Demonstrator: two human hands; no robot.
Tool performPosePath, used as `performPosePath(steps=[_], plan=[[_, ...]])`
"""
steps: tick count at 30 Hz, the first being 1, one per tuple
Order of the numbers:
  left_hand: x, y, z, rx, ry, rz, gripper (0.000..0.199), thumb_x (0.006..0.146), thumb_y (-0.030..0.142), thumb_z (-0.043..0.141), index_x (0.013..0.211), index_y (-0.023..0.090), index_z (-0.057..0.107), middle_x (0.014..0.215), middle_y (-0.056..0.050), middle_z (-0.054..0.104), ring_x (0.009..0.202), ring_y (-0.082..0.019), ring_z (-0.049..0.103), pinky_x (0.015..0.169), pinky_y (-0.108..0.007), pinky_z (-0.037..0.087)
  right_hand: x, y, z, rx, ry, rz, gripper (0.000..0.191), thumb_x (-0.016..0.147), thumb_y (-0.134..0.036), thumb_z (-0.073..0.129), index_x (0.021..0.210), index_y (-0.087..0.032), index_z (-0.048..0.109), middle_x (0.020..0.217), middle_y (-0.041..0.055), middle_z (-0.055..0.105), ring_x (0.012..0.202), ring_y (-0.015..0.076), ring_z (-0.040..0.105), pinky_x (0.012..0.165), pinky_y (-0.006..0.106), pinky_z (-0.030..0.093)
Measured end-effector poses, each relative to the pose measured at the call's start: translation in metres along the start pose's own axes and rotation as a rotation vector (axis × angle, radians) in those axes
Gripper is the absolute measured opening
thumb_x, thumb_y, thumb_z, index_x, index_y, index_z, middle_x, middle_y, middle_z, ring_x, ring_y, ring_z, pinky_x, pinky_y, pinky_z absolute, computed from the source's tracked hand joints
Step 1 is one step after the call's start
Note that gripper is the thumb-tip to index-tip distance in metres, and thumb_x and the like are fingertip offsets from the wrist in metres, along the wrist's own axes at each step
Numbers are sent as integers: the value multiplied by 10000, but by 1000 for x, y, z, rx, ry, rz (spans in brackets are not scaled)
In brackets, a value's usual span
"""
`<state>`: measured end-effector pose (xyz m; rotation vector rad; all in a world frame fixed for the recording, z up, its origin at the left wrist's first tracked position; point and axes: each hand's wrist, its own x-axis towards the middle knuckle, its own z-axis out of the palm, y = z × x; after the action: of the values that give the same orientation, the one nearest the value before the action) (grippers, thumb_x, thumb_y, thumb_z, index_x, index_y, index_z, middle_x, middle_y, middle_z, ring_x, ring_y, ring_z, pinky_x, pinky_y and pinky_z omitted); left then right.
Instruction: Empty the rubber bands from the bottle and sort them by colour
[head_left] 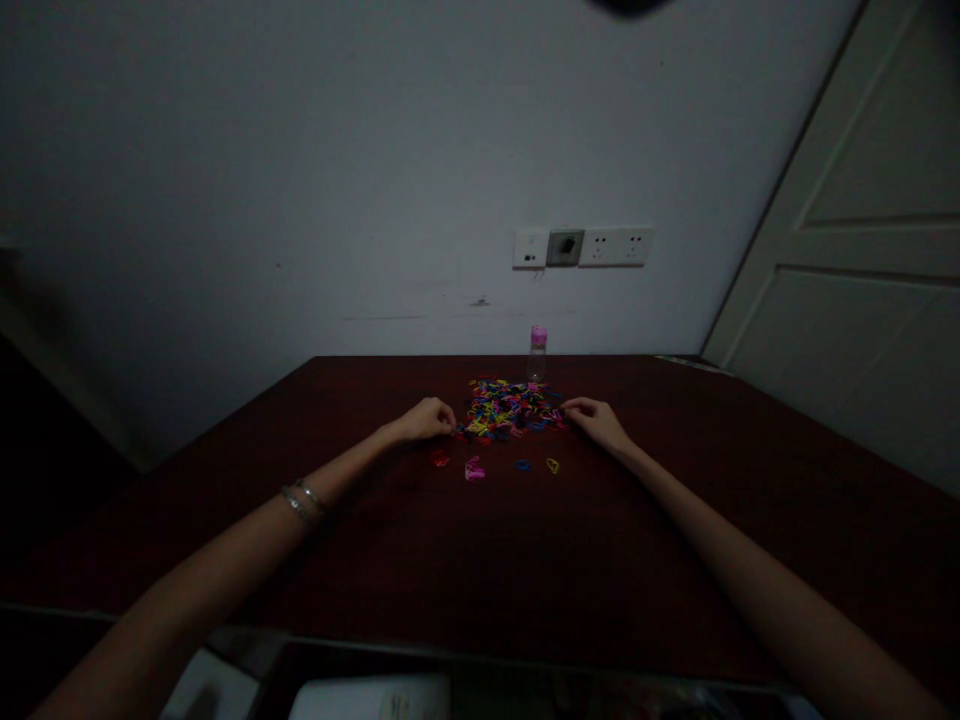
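A heap of small coloured rubber bands lies spread on the dark red table. At its left edge is my left hand, fingers curled together in a pinch; whatever they hold is too small to make out. My right hand reaches the heap's right edge with thumb and fingers pressed together, and its fingertips' contents are also unclear. Nearer me, apart from the heap, sit little groups of bands: red bands, pink bands, blue bands and yellow bands.
Behind the heap stands a clear bottle with a pink cap. The table meets a white wall carrying a row of sockets. A panelled door is on the right. Below the front edge, a white object shows.
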<state>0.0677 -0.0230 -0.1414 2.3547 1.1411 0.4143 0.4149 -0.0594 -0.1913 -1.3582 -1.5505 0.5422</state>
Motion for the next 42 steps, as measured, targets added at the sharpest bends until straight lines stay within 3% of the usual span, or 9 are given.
performPosePath(steps=[19,29,37,42], plan=[[4,-9,2,-16,59,-2,168,599,190,550,669,130,691,603,-10,619,559,-102,511,531,-186,349,0,-3,1,-23,24,11,238,631,-297,535,761,-149,668,680,32,643,657,162,567,636,280,439],[0,-1,-3,33,67,5,202,621,175,534,704,125,712,629,-24,635,574,-109,523,550,-195,363,0,-2,0,-31,7,-6,257,649,-305,527,786,-139,668,648,24,624,624,158,556,606,273,429],[1,-4,-8,-57,75,-4,183,618,181,556,698,139,715,657,-29,650,611,-120,543,575,-199,384,1,0,1,-40,-19,0,259,664,-312,526,801,-132,653,655,23,617,621,155,558,610,272,427],[1,4,-8,-92,69,1,211,647,209,540,728,119,714,684,-43,653,631,-125,548,586,-204,394,-5,-7,0,-106,-40,-75,249,702,-301,503,824,-141,649,695,32,626,657,162,570,625,270,431]])
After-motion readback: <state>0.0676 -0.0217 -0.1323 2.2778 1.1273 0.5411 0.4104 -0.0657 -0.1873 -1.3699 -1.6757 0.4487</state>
